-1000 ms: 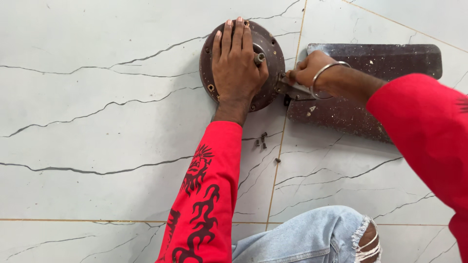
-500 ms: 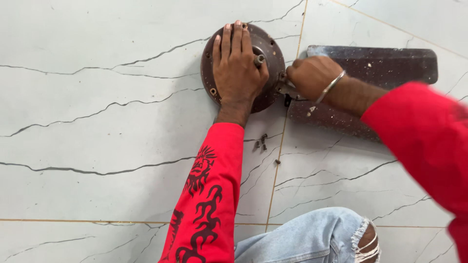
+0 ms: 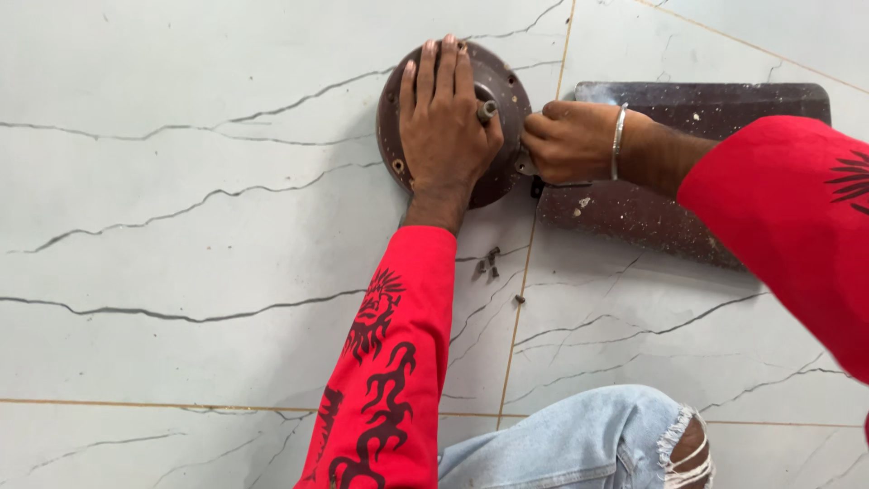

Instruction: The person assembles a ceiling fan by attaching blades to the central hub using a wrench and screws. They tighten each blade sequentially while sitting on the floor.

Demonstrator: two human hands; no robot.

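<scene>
Round motor housing (image 3: 507, 91) — dull brown metal, matt, scuffed at the rim. Fan blade (image 3: 697, 113) at 3 o'clock of it: dark, flat, speckled with pale dust. Floor (image 3: 181, 226) — glossy marble-look tile, grey veins. Sleeve (image 3: 398, 362) soft red cloth; bracelet (image 3: 618, 136) shiny metal; frayed denim at the knee (image 3: 588, 435).

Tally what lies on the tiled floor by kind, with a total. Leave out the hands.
Round brown motor housing, under the flat left hand: 1
Dark fan blade, at the closed right hand: 1
Small loose screws, by the tile joint: about 4, too small to count surely
Total: about 6
</scene>
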